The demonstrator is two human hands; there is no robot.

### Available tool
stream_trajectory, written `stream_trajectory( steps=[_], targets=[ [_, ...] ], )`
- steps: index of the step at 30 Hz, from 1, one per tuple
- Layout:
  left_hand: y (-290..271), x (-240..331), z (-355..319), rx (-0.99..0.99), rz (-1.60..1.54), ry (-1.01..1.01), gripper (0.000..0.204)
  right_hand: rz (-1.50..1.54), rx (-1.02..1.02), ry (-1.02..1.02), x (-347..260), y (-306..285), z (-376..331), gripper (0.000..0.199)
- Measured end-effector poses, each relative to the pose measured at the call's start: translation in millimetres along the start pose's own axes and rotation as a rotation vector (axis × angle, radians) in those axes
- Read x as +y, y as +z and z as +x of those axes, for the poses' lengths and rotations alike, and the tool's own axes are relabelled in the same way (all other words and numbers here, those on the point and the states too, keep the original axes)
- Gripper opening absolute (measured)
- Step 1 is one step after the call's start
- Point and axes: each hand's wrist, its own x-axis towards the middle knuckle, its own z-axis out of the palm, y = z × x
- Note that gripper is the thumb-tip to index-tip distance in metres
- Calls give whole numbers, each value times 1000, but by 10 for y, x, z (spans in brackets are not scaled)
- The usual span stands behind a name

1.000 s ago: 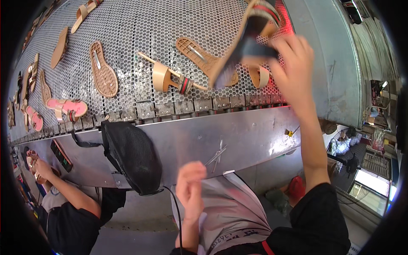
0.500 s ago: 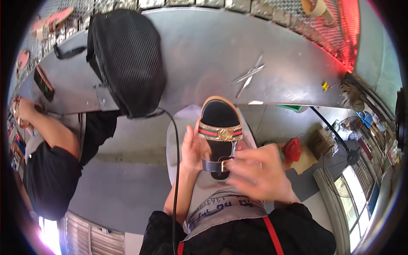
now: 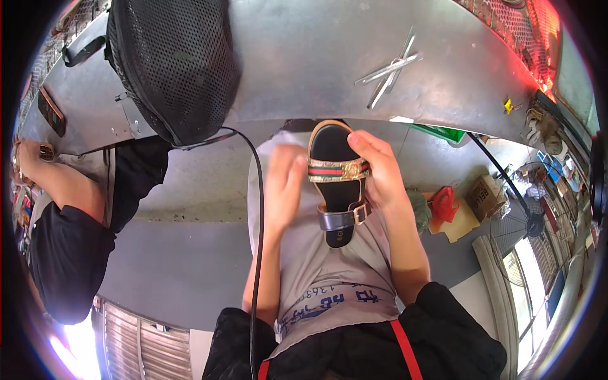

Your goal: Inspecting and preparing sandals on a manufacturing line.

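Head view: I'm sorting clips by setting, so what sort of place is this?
Probably a shoe workshop or factory line. The right hand holds a black sandal beside a metal workbench, with a perforated belt past it.

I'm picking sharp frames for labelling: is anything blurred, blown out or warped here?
Head view: the left hand is motion-blurred, while the right hand and the black flat sandal with a striped strap are sharp; daylight blows out the lower left corner; red glare tints the upper right; the grey metal bench edge bows with fisheye.
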Motion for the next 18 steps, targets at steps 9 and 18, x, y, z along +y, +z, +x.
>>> stream_trajectory(
  steps=[9,18],
  targets=[
    [215,72,404,-117,-351,-143,31,-5,-64,-34,83,-77,179,23],
    [302,77,385,-117,-411,-93,33,-29,-78,-91,42,-73,168,27]
  ],
)
